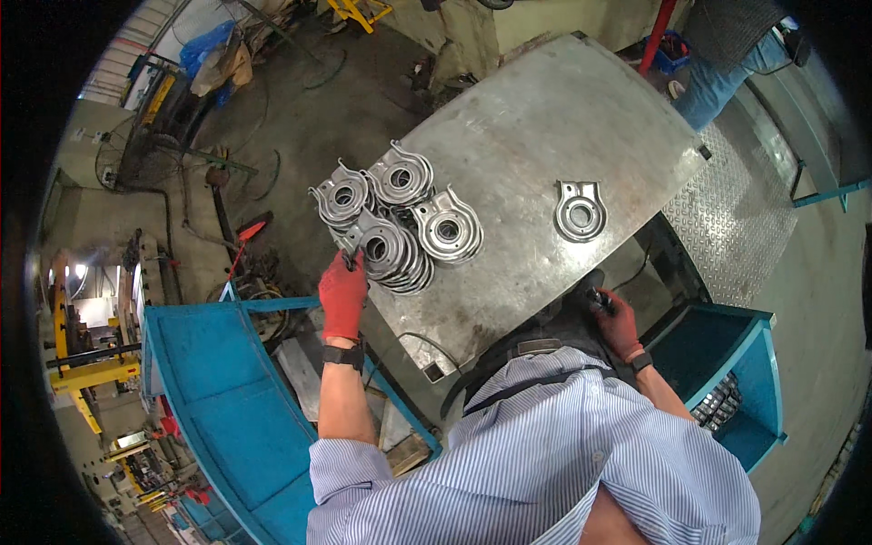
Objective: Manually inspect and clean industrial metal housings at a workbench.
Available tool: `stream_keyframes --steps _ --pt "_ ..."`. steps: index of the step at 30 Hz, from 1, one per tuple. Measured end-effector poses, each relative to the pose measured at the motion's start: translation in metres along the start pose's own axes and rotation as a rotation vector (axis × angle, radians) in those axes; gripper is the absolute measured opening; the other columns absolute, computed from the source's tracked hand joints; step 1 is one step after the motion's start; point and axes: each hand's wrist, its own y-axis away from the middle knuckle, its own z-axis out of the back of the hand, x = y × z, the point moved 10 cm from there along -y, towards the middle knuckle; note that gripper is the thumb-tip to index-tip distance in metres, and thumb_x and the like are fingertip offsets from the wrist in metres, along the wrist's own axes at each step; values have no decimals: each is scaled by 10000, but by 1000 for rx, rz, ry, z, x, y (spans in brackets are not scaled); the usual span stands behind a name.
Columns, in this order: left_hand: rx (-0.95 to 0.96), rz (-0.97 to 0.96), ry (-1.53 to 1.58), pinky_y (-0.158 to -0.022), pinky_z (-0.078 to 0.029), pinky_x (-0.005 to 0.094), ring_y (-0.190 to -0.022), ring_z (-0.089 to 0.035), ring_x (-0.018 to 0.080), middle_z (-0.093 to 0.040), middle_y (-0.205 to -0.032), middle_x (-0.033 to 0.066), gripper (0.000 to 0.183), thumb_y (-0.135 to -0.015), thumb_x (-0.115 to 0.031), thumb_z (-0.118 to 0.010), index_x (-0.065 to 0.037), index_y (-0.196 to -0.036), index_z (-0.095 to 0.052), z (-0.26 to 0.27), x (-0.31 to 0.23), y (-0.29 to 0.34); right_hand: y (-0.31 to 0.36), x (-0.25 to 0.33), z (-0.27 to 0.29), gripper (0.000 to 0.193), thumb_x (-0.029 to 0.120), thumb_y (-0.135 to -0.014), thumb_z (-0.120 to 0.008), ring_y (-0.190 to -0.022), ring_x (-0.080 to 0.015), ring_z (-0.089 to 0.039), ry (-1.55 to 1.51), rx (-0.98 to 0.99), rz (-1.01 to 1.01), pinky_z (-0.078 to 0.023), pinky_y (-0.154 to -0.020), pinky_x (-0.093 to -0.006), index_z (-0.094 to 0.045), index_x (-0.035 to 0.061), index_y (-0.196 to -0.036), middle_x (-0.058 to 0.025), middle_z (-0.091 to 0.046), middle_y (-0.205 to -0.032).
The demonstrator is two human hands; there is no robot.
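Note:
Stamped round metal brackets, each with a central hole and an eared tab, stand in several stacks at the left end of the metal table [536,109]. My left hand [342,295], in a red glove with dark fingertips, pinches the edge of a bracket [381,247] in the nearest stack. One single bracket [580,212] lies flat, apart from the stacks, toward the table's right side. My right hand [618,324], also gloved in red, is low beside my waist near the table's front edge. Its fingers are curled, and whatever may be in them is hidden.
A blue metal bench [218,400] stands at my left. To my right is a blue bin [772,381] with dark metal parts inside. Another person's jeans-clad leg [727,82] shows beyond the table's far right corner, near a treadplate surface [731,213].

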Motion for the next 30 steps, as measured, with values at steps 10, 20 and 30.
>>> stream_keyframes --steps 10,20,30 --pt "41 -17 -14 -754 -491 449 -879 -629 363 -658 -942 185 392 -876 -379 -548 -62 -1096 -618 -5 13 2 7 3 1 321 39 -805 -642 -956 -215 -630 -183 -33 -69 -469 -850 -332 -613 36 -1125 -126 -674 -1023" --pt "229 -254 613 -755 -503 405 -870 -635 343 -647 -944 195 470 -836 -327 -636 -22 -1186 -559 -31 -226 53 5 -39 34 322 85 -820 -627 -868 -196 -611 -198 -163 -224 -461 -808 -311 -602 14 -1133 -122 -671 -946" --pt "415 -325 158 -836 -480 450 -978 -593 373 -579 -1062 248 673 -784 -448 -661 42 -1192 -444 -201 -332 43 24 -56 45 304 107 -838 -596 -811 -159 -570 -462 -125 -344 -452 -772 -301 -596 3 -1124 -89 -659 -915"
